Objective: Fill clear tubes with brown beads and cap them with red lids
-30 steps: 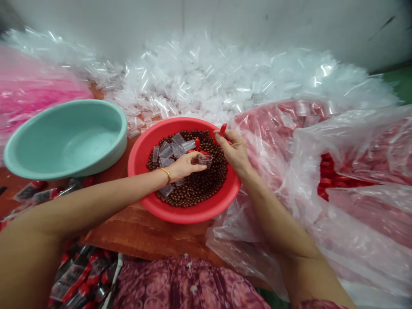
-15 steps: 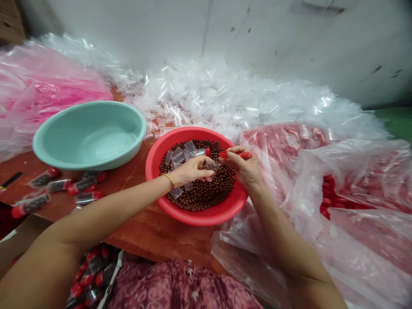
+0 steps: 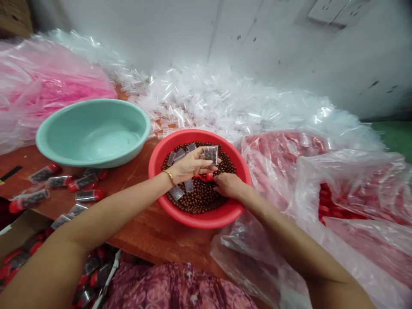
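Note:
My left hand (image 3: 189,165), with a gold bracelet at the wrist, is closed around a clear plastic tube (image 3: 210,154) that has small brown balls in it. The tube lies nearly level above the red basin (image 3: 199,221). Lower and to the right, my right hand (image 3: 229,185) reaches into the basin with its fingers curled down at the brown balls (image 3: 201,201). At its fingertips shows a red plastic piece (image 3: 208,176), partly hidden, so its full shape is unclear. Several clear tubes (image 3: 176,193) lie on the balls, left of my hands.
Left stands a pale green basin (image 3: 93,161). Filled red-capped tubes (image 3: 88,195) lie before it, with more in a box (image 3: 24,225) below. Clear tubes (image 3: 206,98) are heaped along the wall. At right, plastic bags (image 3: 309,180) hold red parts.
My right hand has come down and left from the basin's rim into the balls, taking the red piece along. My left hand has raised its tube slightly, and the tube is turned more level.

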